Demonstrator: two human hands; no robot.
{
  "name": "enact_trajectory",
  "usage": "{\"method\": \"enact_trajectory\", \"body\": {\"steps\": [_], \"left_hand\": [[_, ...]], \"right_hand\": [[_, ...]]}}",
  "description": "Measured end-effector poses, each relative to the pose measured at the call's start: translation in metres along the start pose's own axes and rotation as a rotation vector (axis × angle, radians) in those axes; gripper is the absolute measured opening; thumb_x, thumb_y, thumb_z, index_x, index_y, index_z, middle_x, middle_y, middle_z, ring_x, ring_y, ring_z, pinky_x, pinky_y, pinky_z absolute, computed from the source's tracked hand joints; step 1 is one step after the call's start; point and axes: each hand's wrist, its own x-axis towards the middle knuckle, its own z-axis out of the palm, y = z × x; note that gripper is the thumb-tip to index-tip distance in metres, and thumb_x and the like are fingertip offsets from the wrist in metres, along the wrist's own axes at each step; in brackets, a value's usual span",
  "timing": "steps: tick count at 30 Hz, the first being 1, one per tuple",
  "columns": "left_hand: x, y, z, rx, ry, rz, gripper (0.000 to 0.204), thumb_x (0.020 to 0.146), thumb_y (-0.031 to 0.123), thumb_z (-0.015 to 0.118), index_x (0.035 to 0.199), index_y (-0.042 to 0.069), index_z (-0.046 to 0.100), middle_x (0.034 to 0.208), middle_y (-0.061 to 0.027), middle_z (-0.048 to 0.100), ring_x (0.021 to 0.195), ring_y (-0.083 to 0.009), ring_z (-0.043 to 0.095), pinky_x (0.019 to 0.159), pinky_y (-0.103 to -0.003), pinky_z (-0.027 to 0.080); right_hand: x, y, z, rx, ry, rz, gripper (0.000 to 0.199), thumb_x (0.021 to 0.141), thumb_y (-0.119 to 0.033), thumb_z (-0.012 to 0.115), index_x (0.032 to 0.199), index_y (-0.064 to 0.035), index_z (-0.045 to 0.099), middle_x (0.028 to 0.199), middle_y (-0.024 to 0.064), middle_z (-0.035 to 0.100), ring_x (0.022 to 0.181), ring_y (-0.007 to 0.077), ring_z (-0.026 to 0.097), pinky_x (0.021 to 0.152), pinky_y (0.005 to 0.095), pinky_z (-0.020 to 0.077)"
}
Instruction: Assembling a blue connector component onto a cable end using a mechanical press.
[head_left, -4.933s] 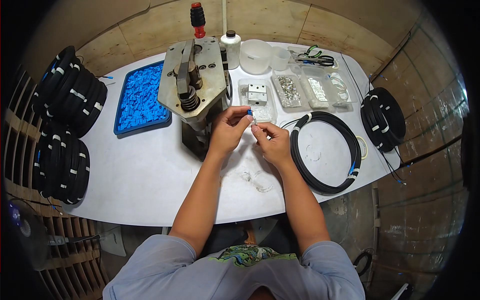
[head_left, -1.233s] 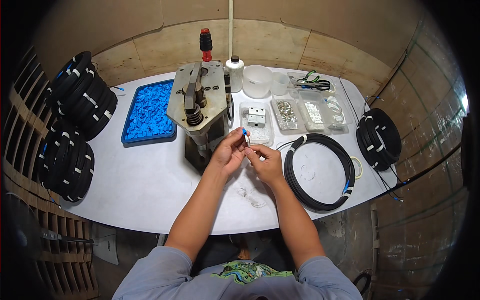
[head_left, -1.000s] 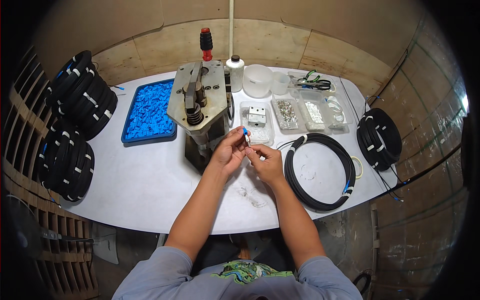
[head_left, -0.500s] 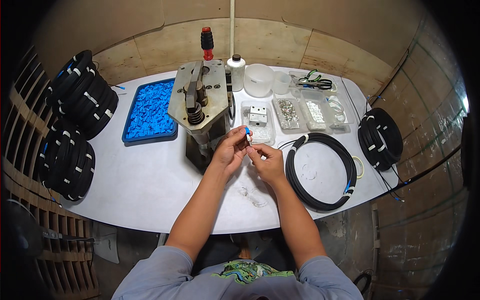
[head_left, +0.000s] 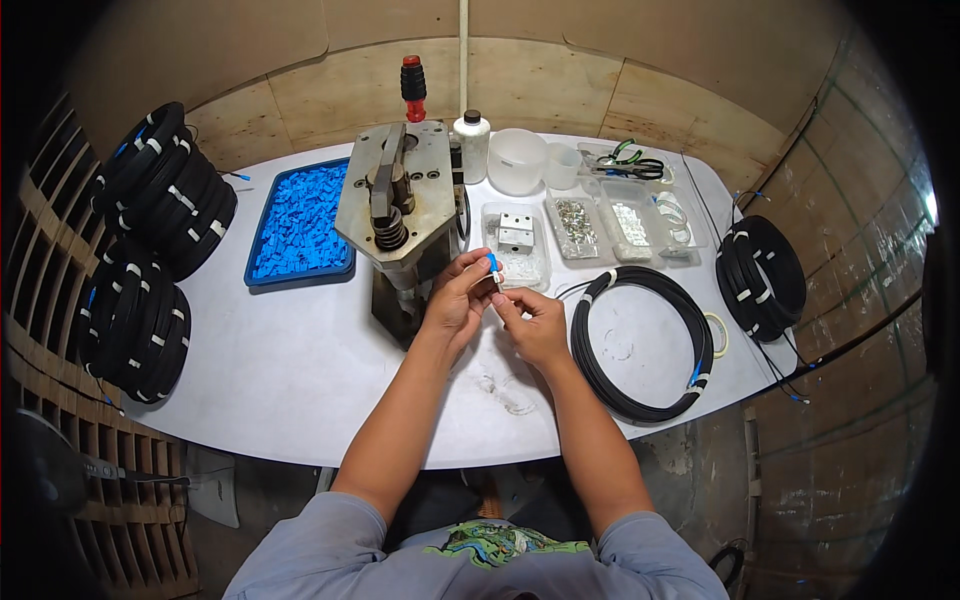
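Observation:
A small blue-and-white cable connector [head_left: 492, 264] is pinched between the thumb and fingers of my left hand [head_left: 456, 306], just right of the metal press. Right below it, my right hand [head_left: 535, 325] has its thumb and forefinger closed together at the connector's lower end. What these fingertips grip looks like a thin dark cable end, mostly hidden. Beside my right hand lies a coil of black cable [head_left: 705, 340], bound with white tape, and one of its ends runs toward that hand.
The metal press [head_left: 395, 240] stands left of my hands. Behind them is a clear tray [head_left: 540, 275] with a metal block. A blue tray [head_left: 350, 270] holds many blue connector parts. Small-parts boxes [head_left: 577, 225], a bottle [head_left: 472, 150] and scissors [head_left: 640, 168] stand farther back. Cable coils [head_left: 135, 330] flank the table.
Both hands stay in nearly the same place. The connector and my left fingertips have shifted very slightly to the left.

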Motion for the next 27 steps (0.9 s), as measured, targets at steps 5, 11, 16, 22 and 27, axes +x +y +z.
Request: {"method": "enact_trajectory", "body": {"steps": [5, 11, 16, 22, 27], "left_hand": [[-0.001, 0.0, 0.004, 0.098, -0.022, 0.111, 0.021, 0.088, 0.01, 0.064, 0.108, 0.005, 0.062, 0.092, -0.0059, 0.065, 0.082, -0.0136, 0.062, 0.075, -0.027, 0.051], [0.002, -0.009, 0.0, 0.26, -0.059, 0.243, 0.022, 0.085, 0.008, 0.068, 0.105, 0.003, 0.063, 0.091, -0.0045, 0.065, 0.081, -0.0104, 0.06, 0.074, -0.025, 0.05], [-0.004, -0.008, 0.009, 0.37, -0.094, 0.278, 0.025, 0.082, 0.004, 0.071, 0.106, 0.001, 0.062, 0.093, -0.0039, 0.064, 0.082, -0.0094, 0.059, 0.076, -0.024, 0.049], [-0.004, -0.004, 0.005, 0.46, -0.082, 0.308, 0.027, 0.083, 0.004, 0.07, 0.108, 0.001, 0.061, 0.096, -0.0039, 0.064, 0.087, -0.0086, 0.059, 0.079, -0.023, 0.048], [-0.004, 0.001, 0.004, 0.477, -0.02, 0.417, 0.028, 0.084, 0.005, 0.069, 0.111, 0.002, 0.061, 0.099, -0.0048, 0.064, 0.092, -0.0108, 0.059, 0.085, -0.025, 0.047]], "right_hand": [[0.0, -0.005, 0.001, 0.0, 0.011, 0.018, 0.016, 0.086, -0.017, 0.068, 0.089, -0.0018, 0.071, 0.058, -0.0016, 0.058, 0.052, 0.0034, 0.049, 0.049, 0.0217, 0.0394], [0.002, -0.001, 0.001, 0.024, 0.065, 0.028, 0.016, 0.085, -0.018, 0.068, 0.089, -0.0025, 0.071, 0.054, -0.0021, 0.056, 0.05, 0.0034, 0.047, 0.048, 0.023, 0.0389], [0.003, -0.005, -0.003, 0.072, 0.089, 0.086, 0.017, 0.087, -0.018, 0.067, 0.087, -0.0014, 0.07, 0.055, -0.0025, 0.058, 0.051, 0.0036, 0.048, 0.049, 0.023, 0.0395], [0.004, -0.003, -0.007, 0.087, -0.024, 0.059, 0.017, 0.087, -0.017, 0.067, 0.087, -0.0006, 0.069, 0.062, -0.0004, 0.062, 0.057, 0.0048, 0.052, 0.054, 0.0235, 0.043], [0.008, -0.009, -0.018, -0.223, -0.217, -0.269, 0.014, 0.082, -0.013, 0.066, 0.091, -0.0029, 0.071, 0.085, 0.0094, 0.068, 0.084, 0.0215, 0.062, 0.074, 0.0332, 0.0485]]}}
